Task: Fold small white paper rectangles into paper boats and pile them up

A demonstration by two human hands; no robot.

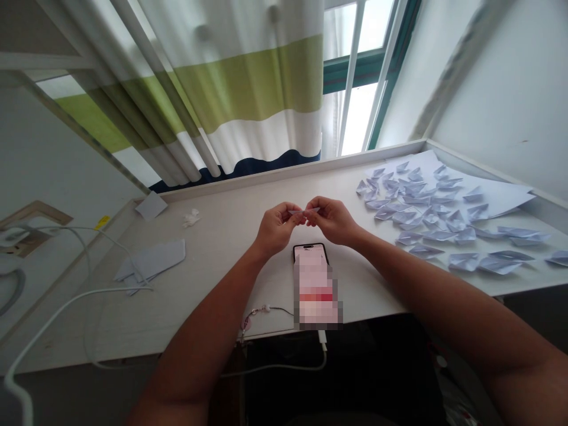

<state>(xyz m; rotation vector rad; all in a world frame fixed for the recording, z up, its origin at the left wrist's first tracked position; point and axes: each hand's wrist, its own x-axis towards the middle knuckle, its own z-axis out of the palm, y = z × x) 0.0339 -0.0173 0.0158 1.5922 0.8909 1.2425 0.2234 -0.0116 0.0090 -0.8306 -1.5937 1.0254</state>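
Between my two hands, above the middle of the white desk, is a small folded white paper [304, 211], seen nearly edge-on. My left hand [278, 226] pinches its left end and my right hand [332, 220] pinches its right end, with the fingertips almost meeting. Much of the paper is hidden behind my fingers. Just below my hands a phone [313, 284] lies face up near the desk's front edge, its screen lit and partly blurred out. Off to the right of my right hand spreads a crowd of folded paper boats [415, 204].
Larger white sheets [501, 192] lie under the boats. At left are a stack of paper [155, 260], a crumpled scrap [191, 218] and a square sheet [151, 205]. A white cable [75, 302] loops over the left side. A beaded strap [254, 312] trails from the phone. Curtains [248, 77] hang behind.
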